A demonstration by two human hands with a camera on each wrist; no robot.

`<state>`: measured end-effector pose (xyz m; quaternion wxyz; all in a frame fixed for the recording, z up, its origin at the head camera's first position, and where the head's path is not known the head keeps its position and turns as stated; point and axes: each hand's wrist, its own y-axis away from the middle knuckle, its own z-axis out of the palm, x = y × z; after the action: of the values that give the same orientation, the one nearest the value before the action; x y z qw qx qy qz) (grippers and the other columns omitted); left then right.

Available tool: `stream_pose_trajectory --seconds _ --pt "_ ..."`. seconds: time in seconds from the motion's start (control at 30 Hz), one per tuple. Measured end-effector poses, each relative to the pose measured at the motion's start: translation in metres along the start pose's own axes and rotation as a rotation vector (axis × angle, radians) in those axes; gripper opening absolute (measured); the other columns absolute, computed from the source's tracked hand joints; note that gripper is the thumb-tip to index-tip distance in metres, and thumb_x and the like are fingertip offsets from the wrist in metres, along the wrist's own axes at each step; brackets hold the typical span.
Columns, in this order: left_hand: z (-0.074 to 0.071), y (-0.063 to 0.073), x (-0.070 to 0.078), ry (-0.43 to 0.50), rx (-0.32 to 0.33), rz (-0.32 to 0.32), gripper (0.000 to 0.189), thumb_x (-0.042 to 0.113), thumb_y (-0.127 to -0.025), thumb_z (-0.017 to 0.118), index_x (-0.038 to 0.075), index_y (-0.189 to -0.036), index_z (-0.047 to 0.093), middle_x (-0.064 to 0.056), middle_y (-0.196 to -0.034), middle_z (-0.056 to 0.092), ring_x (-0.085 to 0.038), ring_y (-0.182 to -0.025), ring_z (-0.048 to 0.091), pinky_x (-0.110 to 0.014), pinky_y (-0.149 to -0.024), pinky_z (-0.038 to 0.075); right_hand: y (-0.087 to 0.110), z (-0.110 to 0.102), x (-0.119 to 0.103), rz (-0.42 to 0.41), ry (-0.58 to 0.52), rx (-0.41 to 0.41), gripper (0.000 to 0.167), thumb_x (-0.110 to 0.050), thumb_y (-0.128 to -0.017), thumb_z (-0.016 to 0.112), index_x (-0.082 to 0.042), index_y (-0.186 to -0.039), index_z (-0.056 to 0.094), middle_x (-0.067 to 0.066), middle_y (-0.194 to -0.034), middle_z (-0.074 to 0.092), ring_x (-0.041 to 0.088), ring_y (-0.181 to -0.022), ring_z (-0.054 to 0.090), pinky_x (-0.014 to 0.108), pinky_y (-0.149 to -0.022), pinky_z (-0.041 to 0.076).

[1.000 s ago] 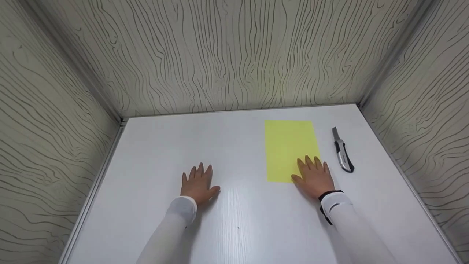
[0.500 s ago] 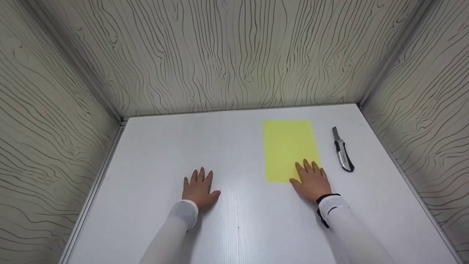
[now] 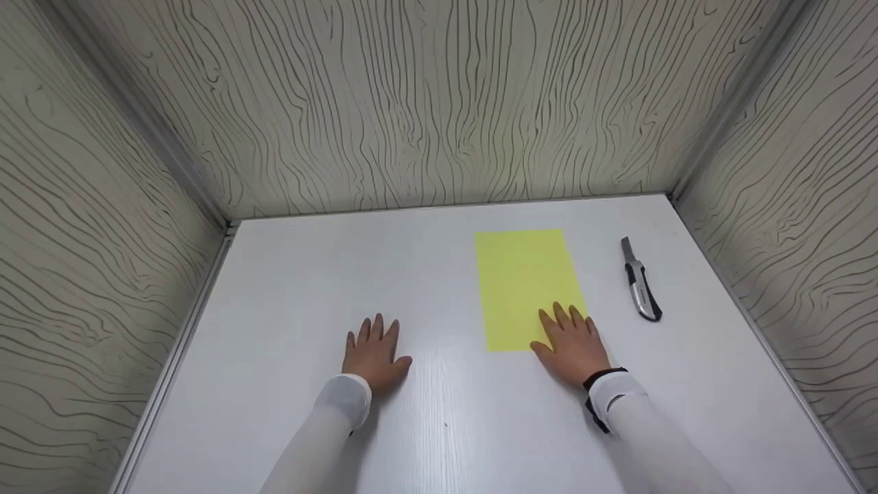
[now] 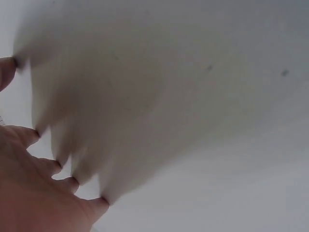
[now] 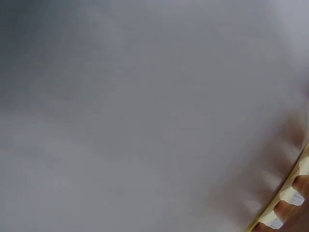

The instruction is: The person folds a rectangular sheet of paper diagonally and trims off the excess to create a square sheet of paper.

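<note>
A sheet of yellow paper (image 3: 525, 281) lies flat on the white table, right of the middle. My right hand (image 3: 573, 350) rests on its near right corner, fingers spread and straight; the fingertips also show at the lower right of the right wrist view beside the paper's edge (image 5: 275, 197). To the left, my left hand (image 3: 374, 357) lies palm down on the bare tabletop with fingers spread, holding nothing. In the left wrist view the fingertips (image 4: 59, 165) touch the white surface. A utility knife (image 3: 641, 281) with its blade out lies right of the paper, apart from both hands.
The white table (image 3: 309, 267) is enclosed by a wood-grain back wall (image 3: 439, 103) and side walls, the right one (image 3: 809, 240) beyond the knife. A metal edge strip (image 3: 175, 370) runs along the table's left side.
My right hand has slid left and slightly toward me, and the yellow paper has shifted the same way. My left hand has drawn back slightly. The knife stays put.
</note>
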<state>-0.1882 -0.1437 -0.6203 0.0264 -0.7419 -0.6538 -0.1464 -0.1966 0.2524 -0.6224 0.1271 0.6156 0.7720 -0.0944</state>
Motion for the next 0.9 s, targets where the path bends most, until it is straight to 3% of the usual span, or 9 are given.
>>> stream_pose_trajectory --seconds 0.6,0.73,0.9 --pt "-0.009 0.005 0.018 0.050 -0.058 0.031 0.076 0.050 -0.098 0.055 0.017 -0.162 0.032 -0.016 -0.169 0.017 -0.038 -0.155 0.012 -0.061 -0.122 0.011 0.005 0.007 -0.020 -0.105 0.051 -0.021 0.070 -0.049 -0.101 0.057 -0.008 -0.157 0.043 0.022 -0.163 0.031 0.047 -0.150 0.021 0.068 -0.118 0.014" --pt "-0.011 0.005 0.025 0.071 -0.068 0.060 0.075 0.049 -0.098 0.054 0.017 -0.163 0.031 -0.016 -0.169 0.016 -0.038 -0.155 0.012 -0.057 -0.123 0.013 0.005 0.009 -0.025 -0.125 0.062 -0.044 0.070 -0.049 -0.101 0.057 -0.009 -0.157 0.042 0.021 -0.164 0.030 0.046 -0.151 0.021 0.067 -0.118 0.014" --pt "-0.014 0.006 0.038 0.053 -0.094 0.140 0.077 0.051 -0.100 0.055 0.016 -0.163 0.028 -0.016 -0.169 0.015 -0.038 -0.155 0.011 -0.056 -0.123 0.012 0.005 0.011 -0.029 -0.164 0.058 -0.064 0.069 -0.049 -0.101 0.057 -0.012 -0.157 0.042 0.019 -0.164 0.030 0.045 -0.151 0.021 0.065 -0.119 0.015"
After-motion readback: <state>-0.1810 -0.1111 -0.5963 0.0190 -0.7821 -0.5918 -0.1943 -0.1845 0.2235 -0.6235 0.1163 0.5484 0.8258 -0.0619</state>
